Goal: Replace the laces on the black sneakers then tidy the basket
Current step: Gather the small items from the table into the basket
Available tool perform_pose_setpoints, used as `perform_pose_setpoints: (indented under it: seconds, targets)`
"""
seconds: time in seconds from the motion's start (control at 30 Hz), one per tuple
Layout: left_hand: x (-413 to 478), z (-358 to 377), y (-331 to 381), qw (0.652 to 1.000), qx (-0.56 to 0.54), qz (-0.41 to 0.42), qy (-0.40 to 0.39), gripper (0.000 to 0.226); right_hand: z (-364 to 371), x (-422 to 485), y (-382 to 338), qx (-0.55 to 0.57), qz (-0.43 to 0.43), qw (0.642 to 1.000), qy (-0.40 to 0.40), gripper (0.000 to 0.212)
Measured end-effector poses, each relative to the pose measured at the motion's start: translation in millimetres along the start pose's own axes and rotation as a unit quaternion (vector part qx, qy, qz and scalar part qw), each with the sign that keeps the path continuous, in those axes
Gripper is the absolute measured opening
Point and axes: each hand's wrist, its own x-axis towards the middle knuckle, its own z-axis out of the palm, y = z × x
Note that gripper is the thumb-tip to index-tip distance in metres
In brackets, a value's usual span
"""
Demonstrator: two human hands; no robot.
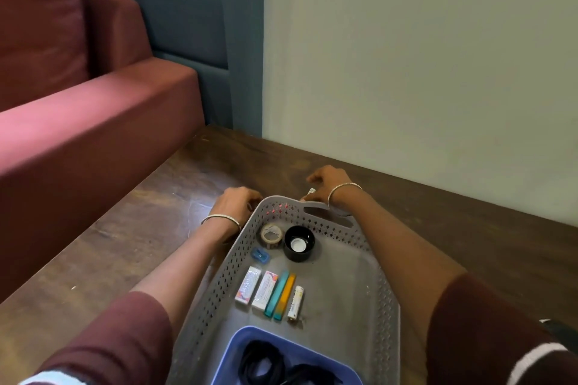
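Note:
A grey perforated basket [372, 300] lies on the wooden surface in front of me. My left hand [236, 201] curls its fingers at the basket's far left corner. My right hand [325, 186] curls over the far rim beside the handle slot, with a small white bit showing under its fingers. Black laces [266, 364] lie coiled in a blue tray [233, 350] at the basket's near end. No sneaker is plainly visible; a dark object [560, 331] pokes in at the right edge.
In the basket are a tape roll [271, 235], a black lid [299, 243], a blue sharpener [260, 255], two small boxes [256, 289], teal and orange sticks [280, 295] and a battery [296, 303]. A maroon sofa [78, 134] stands left, a wall [422, 72] behind.

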Motion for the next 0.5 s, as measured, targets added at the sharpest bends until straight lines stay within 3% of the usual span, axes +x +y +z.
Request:
perform_pose_setpoints:
  seconds: [0.13, 0.27, 0.5]
  targets:
    - [3, 5, 1, 1.0, 0.021, 0.001, 0.01, 0.015, 5, 10, -5, -0.064, -0.014, 0.998, -0.018, 0.051]
    - [1, 6, -1, 1.0, 0.001, -0.013, 0.022, 0.015, 9, 12, -4, -0.059, 0.006, 0.998, -0.004, 0.036]
    - [-22, -16, -4, 0.971, -0.163, -0.126, 0.124, 0.009, 8, 8, 0, -0.021, 0.02, 0.999, 0.038, 0.028]
